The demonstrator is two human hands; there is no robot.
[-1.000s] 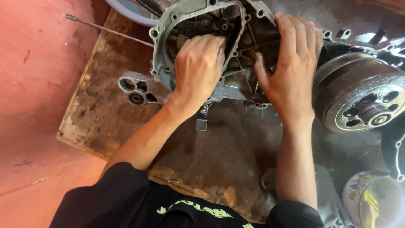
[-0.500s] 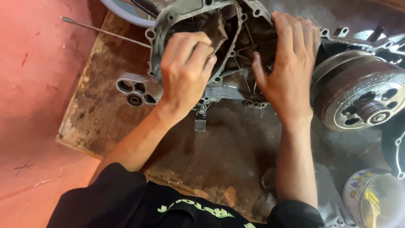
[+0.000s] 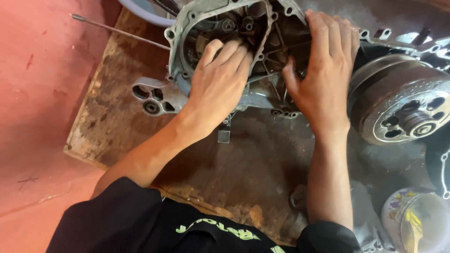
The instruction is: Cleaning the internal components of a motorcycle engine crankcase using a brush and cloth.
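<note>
The left hand (image 3: pixel 218 82) lay palm down on the engine case (image 3: pixel 243 56), fingers (image 3: pixel 229 51) reaching into its open cavity. The fingers were curled slightly over the inner ribs; whether they pinched any small part could not be told, as the fingertips were hidden in the recess. The right hand (image 3: pixel 321 77) was spread flat across the case's right portion, thumb pressed against the webbing near the centre and fingers extended over the far rim. It closed on nothing; it bore down on the casting.

The case sat on a stained, oily board (image 3: pixel 117 122), toward its far edge, tilted with the open side facing the person. A mounting lug (image 3: pixel 152 98) with two round bores projected from the case's left side, just beside the left wrist. A small metal tab (image 3: pixel 224 135) hung below the case between the two forearms.

To the right, touching or nearly touching the case, stood a round clutch drum (image 3: pixel 398 103) with several holes in its face. A thin rod (image 3: pixel 117 32) ran from the upper left toward the case's gasket rim. A pale curved basin edge (image 3: pixel 140 14) showed behind the case. A printed tub (image 3: pixel 412 220) stood at the lower right corner. The board rested on a red floor (image 3: pixel 37 93). The person wore black sleeves (image 3: pixel 122 215).
</note>
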